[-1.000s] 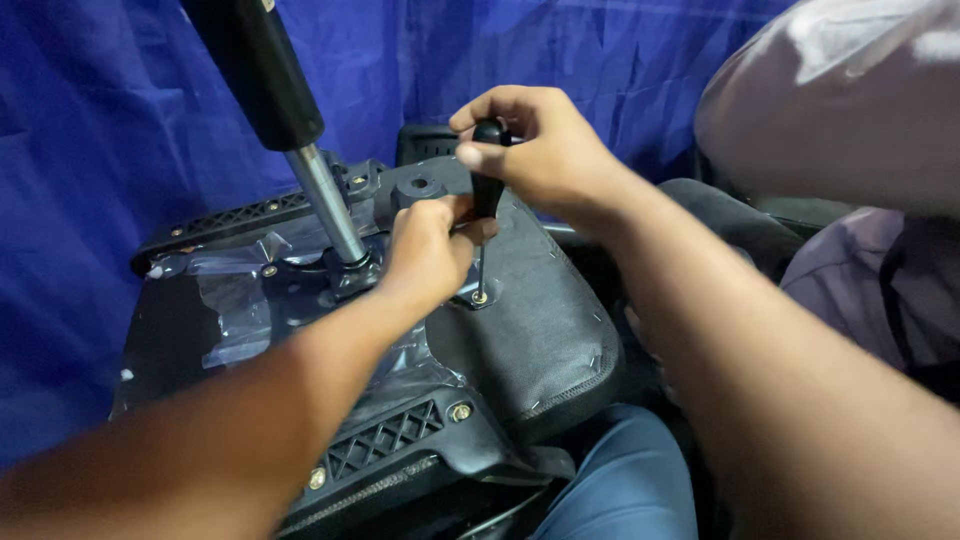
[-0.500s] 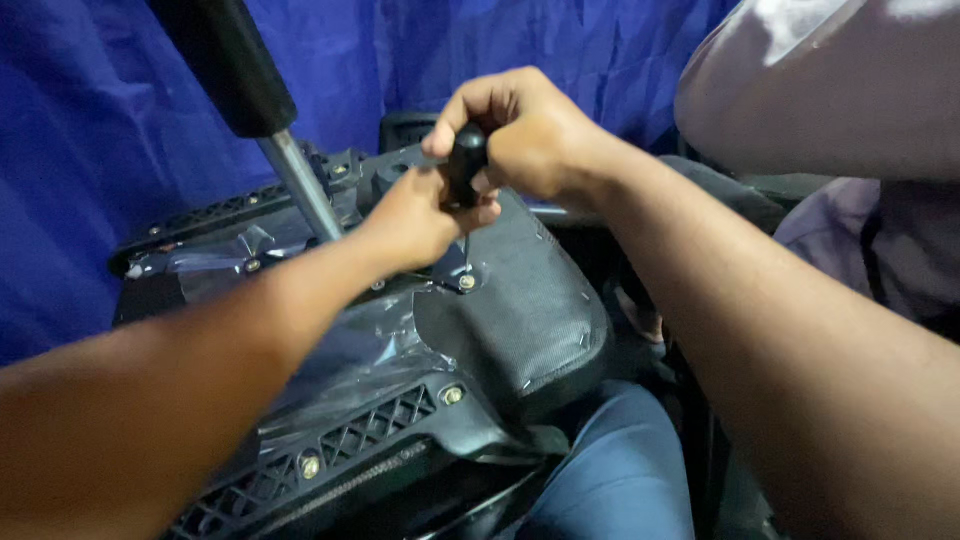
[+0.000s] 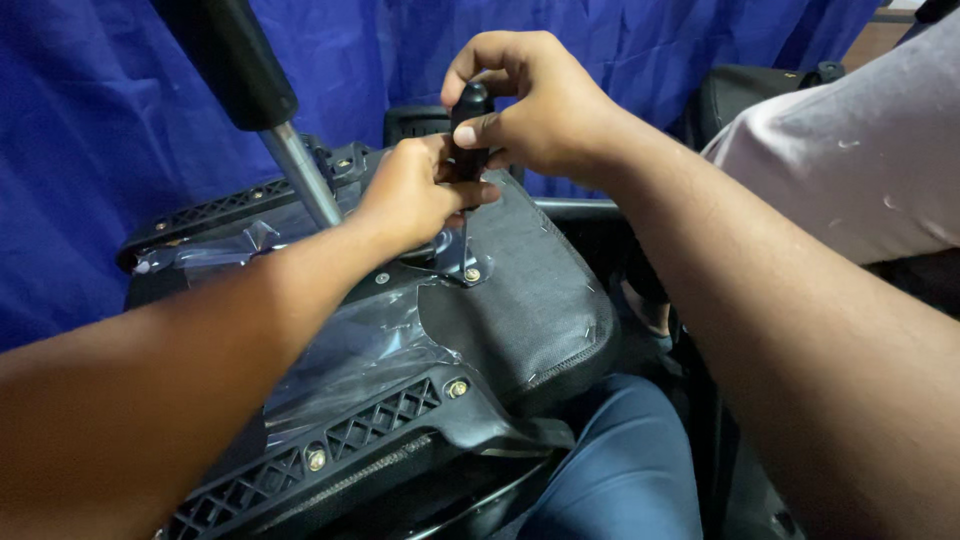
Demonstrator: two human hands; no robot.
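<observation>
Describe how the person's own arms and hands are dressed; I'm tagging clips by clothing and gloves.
Both hands are bare: no gloves, rings or watch show on the left hand or right hand. Both forearms are uncovered. A pale pinkish short sleeve with small white flecks covers the right upper arm.

A furniture assembly workplace is indicated: an upturned office chair seat is worked with a screwdriver, and blue fabric sheeting is hung behind.

**Both hands on a screwdriver over an upturned chair seat**

The right hand wraps the black screwdriver handle; the left hand pinches its shaft, tip down at a brass screw in the metal bracket. The gas-lift cylinder rises beside them, against a blue curtain.
</observation>
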